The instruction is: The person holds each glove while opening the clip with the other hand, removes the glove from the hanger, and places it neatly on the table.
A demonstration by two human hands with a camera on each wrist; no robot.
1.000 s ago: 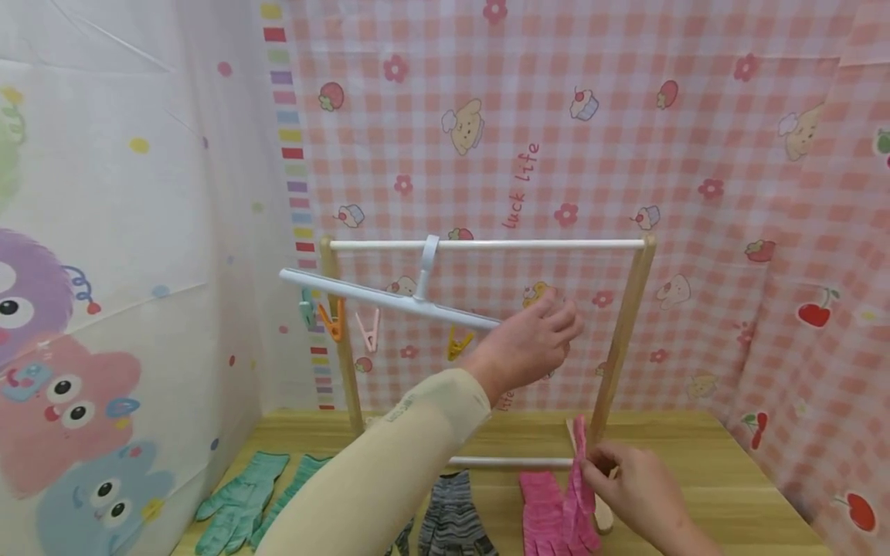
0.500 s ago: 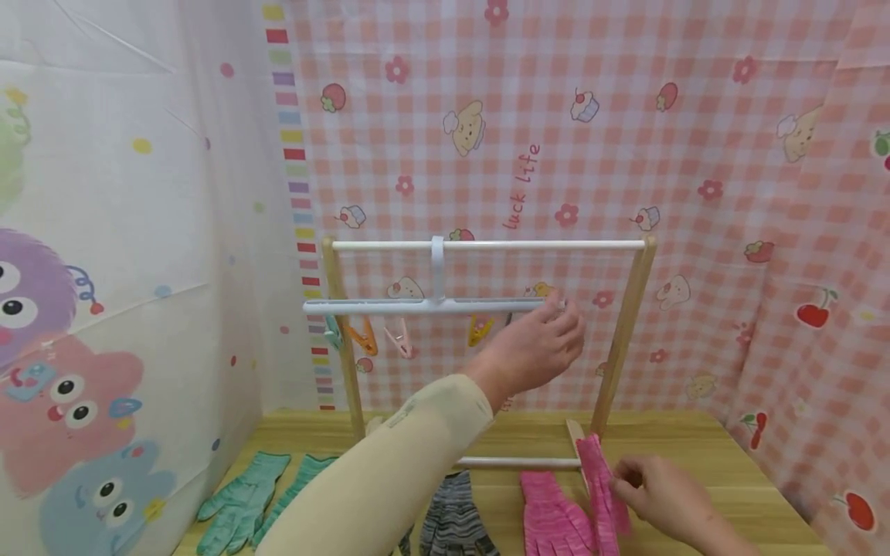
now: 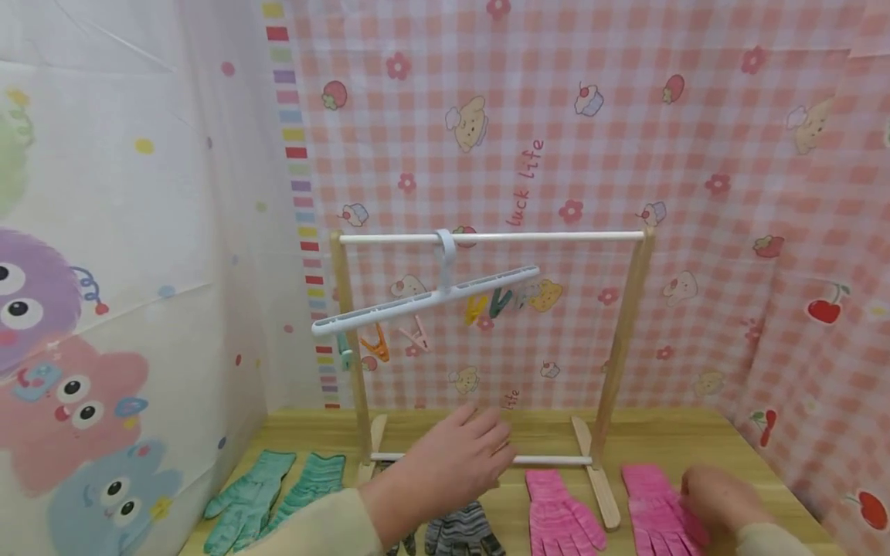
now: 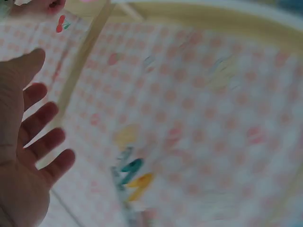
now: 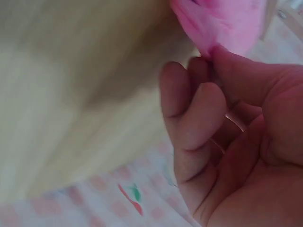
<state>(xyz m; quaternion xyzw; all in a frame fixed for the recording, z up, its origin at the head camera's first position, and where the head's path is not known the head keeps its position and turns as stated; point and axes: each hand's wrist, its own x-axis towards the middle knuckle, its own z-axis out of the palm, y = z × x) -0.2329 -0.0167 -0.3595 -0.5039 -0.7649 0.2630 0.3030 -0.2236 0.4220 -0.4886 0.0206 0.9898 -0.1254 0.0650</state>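
Observation:
My right hand (image 3: pixel 723 498) pinches the edge of a pink knit glove (image 3: pixel 653 502), which lies at the table's right side; thumb and fingertip meet on the pink fabric (image 5: pixel 232 23) in the right wrist view. A second pink glove (image 3: pixel 559 510) lies left of it. My left hand (image 3: pixel 452 459) is over the table in front of the rack, holding nothing, its fingers (image 4: pixel 45 118) spread apart in the left wrist view. Above it, a pale blue hanger (image 3: pixel 424 300) hangs tilted from the rack's top bar (image 3: pixel 542 236), right end higher, with several coloured clips such as a yellow one (image 3: pixel 476 310).
The wooden rack (image 3: pixel 626 340) stands on the wood-grain table (image 3: pixel 702 440), one foot (image 3: pixel 603 498) between the pink gloves. Two green gloves (image 3: pixel 253 494) lie at the left. A grey striped glove (image 3: pixel 462 533) is partly behind the left hand. Patterned cloth encloses the back and sides.
My left hand has let go of the hanger's right end and dropped toward the table; the hanger's right end has swung up. My right hand has moved the pink glove rightward, down to the table.

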